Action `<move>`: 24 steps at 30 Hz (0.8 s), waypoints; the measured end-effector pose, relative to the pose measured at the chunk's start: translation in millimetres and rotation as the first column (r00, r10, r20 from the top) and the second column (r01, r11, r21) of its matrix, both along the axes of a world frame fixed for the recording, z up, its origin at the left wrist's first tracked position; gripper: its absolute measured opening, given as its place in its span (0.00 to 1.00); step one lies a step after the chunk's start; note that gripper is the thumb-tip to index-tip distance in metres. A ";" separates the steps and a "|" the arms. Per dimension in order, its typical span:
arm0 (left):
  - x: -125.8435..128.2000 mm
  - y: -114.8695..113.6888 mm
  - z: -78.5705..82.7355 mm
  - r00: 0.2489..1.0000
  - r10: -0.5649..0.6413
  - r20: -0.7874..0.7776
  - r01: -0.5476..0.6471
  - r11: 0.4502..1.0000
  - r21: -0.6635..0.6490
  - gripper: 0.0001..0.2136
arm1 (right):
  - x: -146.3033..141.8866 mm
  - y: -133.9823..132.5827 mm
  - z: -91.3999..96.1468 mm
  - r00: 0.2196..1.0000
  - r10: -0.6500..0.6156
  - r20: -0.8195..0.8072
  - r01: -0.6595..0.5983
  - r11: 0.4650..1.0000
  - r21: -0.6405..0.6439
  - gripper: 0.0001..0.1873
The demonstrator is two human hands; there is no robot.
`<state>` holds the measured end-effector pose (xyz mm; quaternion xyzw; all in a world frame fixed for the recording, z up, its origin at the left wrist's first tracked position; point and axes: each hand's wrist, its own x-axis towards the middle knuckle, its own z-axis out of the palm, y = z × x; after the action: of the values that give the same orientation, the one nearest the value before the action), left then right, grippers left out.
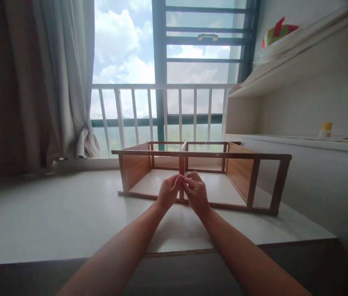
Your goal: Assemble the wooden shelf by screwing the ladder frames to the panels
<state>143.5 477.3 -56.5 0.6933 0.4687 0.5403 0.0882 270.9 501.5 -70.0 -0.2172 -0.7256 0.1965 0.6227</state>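
Observation:
A brown wooden shelf frame (235,155) lies on its side on the white ledge, with wood panels set across it near both ends. My left hand (170,190) and my right hand (196,190) meet in front of its middle crossbar. Both hands are closed, thumbs and fingertips pinched together. Whatever sits between the fingertips is too small to make out. Part of the middle crossbar (182,164) is hidden behind my hands.
The white ledge (53,218) ends in a front edge below my forearms. A grey curtain (66,82) hangs at left. Behind the frame stand a white railing (168,86) and a window. At right is a shelf unit (300,53) with a yellow-capped container (326,129).

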 end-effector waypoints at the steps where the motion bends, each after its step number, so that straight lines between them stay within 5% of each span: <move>1: 0.9 2.0 -1.4 0.998 -0.046 0.051 0.046 0.999 -0.010 0.23 | -0.5 1.4 -0.3 1.000 -0.003 -0.011 0.003 1.000 -0.003 0.16; 11: 5.8 9.6 -1.5 0.837 -0.257 0.483 0.301 0.953 -0.016 0.17 | -2.5 6.7 5.9 0.985 0.097 -0.140 -0.100 0.995 -0.014 0.14; 17: -0.3 8.9 0.1 0.599 -0.385 0.702 0.610 0.787 -0.089 0.17 | -6.3 17.1 7.7 0.914 0.266 -0.305 -0.323 0.934 -0.153 0.16; 24: -6.2 10.0 -1.6 0.629 -0.368 0.685 0.599 0.791 -0.126 0.17 | -1.7 9.2 13.8 0.805 0.406 -0.433 -0.550 0.785 -0.287 0.16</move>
<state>137.2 487.4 -58.1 0.5465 0.2902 0.6041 0.5023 269.2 510.7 -56.2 -0.1068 -0.5788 0.5288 0.6115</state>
